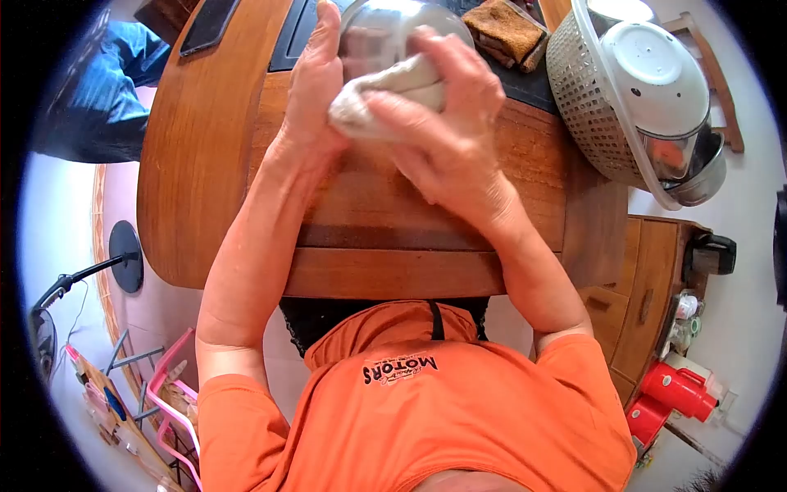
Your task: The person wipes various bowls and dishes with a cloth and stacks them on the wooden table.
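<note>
Right hand (455,123) on a white cloth (352,112), at a shiny rounded vessel (402,23).

Right fingers wrapped around the cloth. Left hand (318,78) upright along the vessel's left side; can't tell if it grips. Vessel just beyond both hands, brown cloth (502,29) past the right hand, basket (584,107) further right.

I face a brown wooden tabletop (410,225): a dark phone (208,26) lies at its far left, a folded brown cloth (502,29) on its black panel (531,87), a perforated basket (584,98) at the right edge.
</note>
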`<control>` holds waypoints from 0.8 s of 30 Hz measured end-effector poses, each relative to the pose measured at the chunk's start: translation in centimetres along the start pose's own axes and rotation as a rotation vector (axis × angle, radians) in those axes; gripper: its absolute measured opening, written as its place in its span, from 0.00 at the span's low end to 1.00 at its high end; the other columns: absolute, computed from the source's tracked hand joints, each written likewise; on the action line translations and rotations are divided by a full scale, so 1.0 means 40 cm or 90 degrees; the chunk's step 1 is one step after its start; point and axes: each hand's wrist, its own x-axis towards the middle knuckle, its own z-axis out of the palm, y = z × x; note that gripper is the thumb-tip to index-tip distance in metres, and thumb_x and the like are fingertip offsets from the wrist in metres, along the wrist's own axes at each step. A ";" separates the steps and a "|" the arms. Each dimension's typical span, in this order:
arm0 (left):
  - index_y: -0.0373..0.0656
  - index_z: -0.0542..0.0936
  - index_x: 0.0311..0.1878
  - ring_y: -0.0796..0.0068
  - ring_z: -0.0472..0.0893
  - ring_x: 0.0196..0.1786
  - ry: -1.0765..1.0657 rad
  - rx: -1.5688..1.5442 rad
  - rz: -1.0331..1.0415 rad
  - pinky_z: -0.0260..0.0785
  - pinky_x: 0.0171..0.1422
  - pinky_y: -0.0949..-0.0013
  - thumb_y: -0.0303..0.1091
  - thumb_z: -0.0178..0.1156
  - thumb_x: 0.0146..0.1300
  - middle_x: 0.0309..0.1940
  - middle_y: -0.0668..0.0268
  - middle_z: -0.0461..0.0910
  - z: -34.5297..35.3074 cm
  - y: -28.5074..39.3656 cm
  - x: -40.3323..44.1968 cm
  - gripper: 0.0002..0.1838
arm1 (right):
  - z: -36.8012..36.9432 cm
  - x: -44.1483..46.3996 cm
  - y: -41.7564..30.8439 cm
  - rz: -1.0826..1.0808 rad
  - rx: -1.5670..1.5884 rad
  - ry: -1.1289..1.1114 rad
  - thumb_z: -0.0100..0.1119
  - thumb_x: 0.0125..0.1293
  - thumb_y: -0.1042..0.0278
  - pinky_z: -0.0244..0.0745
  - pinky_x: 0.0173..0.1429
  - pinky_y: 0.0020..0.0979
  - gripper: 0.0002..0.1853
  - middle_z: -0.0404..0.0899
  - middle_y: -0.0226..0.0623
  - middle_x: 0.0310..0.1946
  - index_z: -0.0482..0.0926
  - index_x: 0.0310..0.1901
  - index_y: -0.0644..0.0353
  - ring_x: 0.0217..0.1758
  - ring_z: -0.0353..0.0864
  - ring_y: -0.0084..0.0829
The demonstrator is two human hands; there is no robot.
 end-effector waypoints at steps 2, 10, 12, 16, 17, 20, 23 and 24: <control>0.41 0.77 0.61 0.65 0.83 0.56 0.032 0.019 0.043 0.79 0.63 0.58 0.64 0.40 0.79 0.53 0.59 0.84 -0.002 -0.009 0.014 0.34 | -0.006 -0.007 0.031 0.023 0.027 0.008 0.76 0.53 0.64 0.61 0.71 0.46 0.21 0.66 0.53 0.69 0.87 0.52 0.41 0.70 0.66 0.52; 0.41 0.76 0.63 0.63 0.81 0.60 0.044 -0.061 0.021 0.75 0.68 0.52 0.65 0.37 0.78 0.59 0.59 0.81 0.006 0.003 0.015 0.36 | -0.006 -0.025 0.086 0.307 0.184 0.078 0.55 0.79 0.57 0.66 0.70 0.32 0.23 0.69 0.43 0.65 0.73 0.67 0.62 0.66 0.70 0.33; 0.39 0.76 0.62 0.65 0.82 0.58 0.049 -0.072 -0.024 0.76 0.66 0.51 0.66 0.40 0.77 0.57 0.59 0.83 0.026 0.004 0.004 0.37 | -0.021 -0.026 0.104 0.476 0.356 0.116 0.52 0.81 0.52 0.72 0.62 0.26 0.24 0.77 0.34 0.55 0.73 0.66 0.62 0.56 0.77 0.23; 0.40 0.78 0.59 0.71 0.85 0.50 0.026 -0.009 -0.024 0.82 0.57 0.60 0.62 0.49 0.76 0.50 0.61 0.84 0.014 -0.014 0.008 0.32 | -0.017 -0.016 0.159 0.706 0.545 0.184 0.54 0.80 0.52 0.79 0.45 0.22 0.21 0.80 0.30 0.39 0.75 0.59 0.62 0.41 0.79 0.18; 0.40 0.78 0.59 0.71 0.85 0.50 0.026 -0.011 -0.024 0.82 0.57 0.60 0.62 0.49 0.76 0.50 0.61 0.84 0.013 -0.015 0.005 0.32 | -0.020 -0.004 0.171 0.808 0.576 0.194 0.57 0.78 0.55 0.79 0.44 0.21 0.19 0.80 0.30 0.40 0.75 0.58 0.63 0.39 0.79 0.18; 0.40 0.78 0.59 0.72 0.85 0.49 0.027 0.038 -0.018 0.83 0.55 0.62 0.60 0.52 0.76 0.48 0.62 0.84 0.030 -0.009 -0.010 0.30 | -0.024 -0.034 0.202 0.789 0.623 0.255 0.61 0.76 0.63 0.78 0.44 0.20 0.14 0.82 0.29 0.39 0.77 0.55 0.64 0.37 0.80 0.18; 0.41 0.79 0.56 0.74 0.85 0.46 -0.057 0.116 -0.048 0.83 0.52 0.65 0.59 0.55 0.75 0.45 0.64 0.85 0.056 0.010 -0.026 0.28 | -0.061 -0.004 0.148 0.794 0.585 0.283 0.60 0.77 0.64 0.78 0.43 0.20 0.12 0.84 0.31 0.37 0.79 0.53 0.64 0.37 0.81 0.18; 0.41 0.81 0.51 0.78 0.84 0.39 -0.049 0.173 -0.043 0.81 0.44 0.70 0.63 0.55 0.73 0.40 0.65 0.85 0.064 0.011 -0.032 0.30 | -0.072 -0.003 0.140 0.730 0.550 0.255 0.61 0.76 0.61 0.79 0.43 0.23 0.13 0.84 0.31 0.39 0.79 0.53 0.62 0.38 0.82 0.20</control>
